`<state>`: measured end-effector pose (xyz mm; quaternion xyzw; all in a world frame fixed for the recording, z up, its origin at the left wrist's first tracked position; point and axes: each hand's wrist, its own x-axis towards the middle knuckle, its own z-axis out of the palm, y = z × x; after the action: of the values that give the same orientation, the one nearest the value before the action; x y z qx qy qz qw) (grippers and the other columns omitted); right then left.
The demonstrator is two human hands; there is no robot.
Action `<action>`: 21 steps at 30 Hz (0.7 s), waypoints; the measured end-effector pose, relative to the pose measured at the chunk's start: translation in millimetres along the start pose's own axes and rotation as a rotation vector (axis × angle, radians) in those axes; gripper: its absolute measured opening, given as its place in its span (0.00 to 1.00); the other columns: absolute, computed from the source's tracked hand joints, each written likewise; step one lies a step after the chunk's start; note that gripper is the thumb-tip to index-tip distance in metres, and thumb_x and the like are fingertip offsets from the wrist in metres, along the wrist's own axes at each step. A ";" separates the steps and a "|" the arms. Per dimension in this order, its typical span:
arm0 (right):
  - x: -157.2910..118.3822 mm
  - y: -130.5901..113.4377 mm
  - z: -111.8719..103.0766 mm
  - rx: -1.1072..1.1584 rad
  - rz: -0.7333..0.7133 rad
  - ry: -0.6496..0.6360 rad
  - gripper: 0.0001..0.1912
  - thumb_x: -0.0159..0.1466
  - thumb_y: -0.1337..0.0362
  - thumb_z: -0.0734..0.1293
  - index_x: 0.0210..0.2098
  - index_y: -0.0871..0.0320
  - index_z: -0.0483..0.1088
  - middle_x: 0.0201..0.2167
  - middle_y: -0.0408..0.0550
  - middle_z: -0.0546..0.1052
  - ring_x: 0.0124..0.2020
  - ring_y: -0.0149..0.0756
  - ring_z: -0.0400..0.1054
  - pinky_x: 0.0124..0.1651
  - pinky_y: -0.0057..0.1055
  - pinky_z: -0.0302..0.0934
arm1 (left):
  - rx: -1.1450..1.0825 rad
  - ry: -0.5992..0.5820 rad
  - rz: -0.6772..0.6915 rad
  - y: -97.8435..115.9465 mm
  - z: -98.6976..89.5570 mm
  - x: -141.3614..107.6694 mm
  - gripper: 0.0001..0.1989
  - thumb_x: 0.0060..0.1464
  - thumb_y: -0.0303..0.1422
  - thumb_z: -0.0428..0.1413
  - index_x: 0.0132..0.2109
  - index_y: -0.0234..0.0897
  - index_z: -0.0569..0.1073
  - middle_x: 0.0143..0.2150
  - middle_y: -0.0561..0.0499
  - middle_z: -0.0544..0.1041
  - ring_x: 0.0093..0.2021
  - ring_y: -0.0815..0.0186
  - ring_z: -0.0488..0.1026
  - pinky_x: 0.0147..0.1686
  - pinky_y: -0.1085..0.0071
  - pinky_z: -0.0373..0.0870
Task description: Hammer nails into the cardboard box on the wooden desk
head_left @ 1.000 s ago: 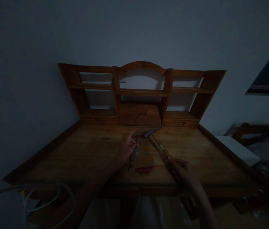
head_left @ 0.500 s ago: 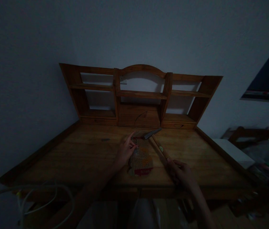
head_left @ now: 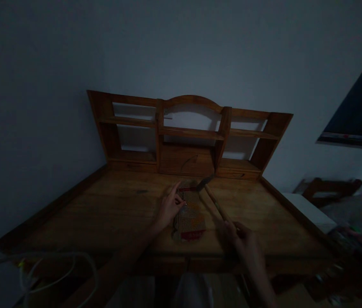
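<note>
My left hand point(head_left: 169, 209) rests at the left side of a flat, brownish patterned piece point(head_left: 192, 220) with red bands at its ends. Its thumb and forefinger are pinched around a small shiny thing point(head_left: 185, 204), too tiny and dim to name. My right hand point(head_left: 243, 237) is closed around the lower handle of a hammer point(head_left: 217, 206). The hammer's dark head point(head_left: 205, 182) is near the far end of the patterned piece, beyond and to the right of my left fingertips. Whether the head touches the piece cannot be seen.
The wooden desk point(head_left: 113, 214) has raised side edges and a shelf unit point(head_left: 192, 134) along its back. A small dark flat object point(head_left: 141, 191) lies left of my left hand. A pale cable point(head_left: 81, 254) loops at lower left. A chair point(head_left: 331, 190) stands at right.
My view has shifted slightly, so the desk appears a little lower. The hammer has turned or blurred, and the light mark on its handle no longer shows. Both hands keep their grips.
</note>
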<state>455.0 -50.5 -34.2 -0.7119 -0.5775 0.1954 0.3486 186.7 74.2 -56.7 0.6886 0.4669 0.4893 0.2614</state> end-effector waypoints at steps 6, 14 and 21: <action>-29.0 -22.1 -11.4 -0.300 -0.032 0.090 0.27 0.64 0.41 0.54 0.48 0.51 0.73 0.36 0.51 0.80 0.41 0.48 0.75 0.39 0.34 0.63 | -0.026 0.005 -0.007 -8.3 1.0 1.0 0.44 0.48 0.28 0.61 0.68 0.45 0.49 0.28 0.59 0.76 0.29 0.69 0.74 0.32 0.74 0.68; -39.8 -41.2 -16.1 -0.380 -0.115 0.091 0.25 0.65 0.42 0.55 0.48 0.48 0.73 0.35 0.49 0.81 0.39 0.48 0.76 0.38 0.35 0.64 | -0.004 0.005 -0.020 -8.7 -2.6 -1.6 0.43 0.48 0.29 0.61 0.68 0.44 0.50 0.29 0.58 0.78 0.28 0.68 0.73 0.34 0.72 0.68; -38.4 -46.1 -11.7 -0.565 -0.149 0.040 0.24 0.67 0.45 0.54 0.49 0.49 0.73 0.31 0.49 0.81 0.33 0.49 0.76 0.32 0.34 0.62 | -0.001 0.017 -0.013 -13.1 -0.7 -2.1 0.43 0.49 0.31 0.62 0.68 0.44 0.51 0.29 0.57 0.77 0.28 0.68 0.73 0.33 0.73 0.68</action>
<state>421.4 -86.3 2.3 -0.7400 -0.6528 -0.0135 0.1614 180.8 77.9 -68.1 0.6813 0.4734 0.4935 0.2611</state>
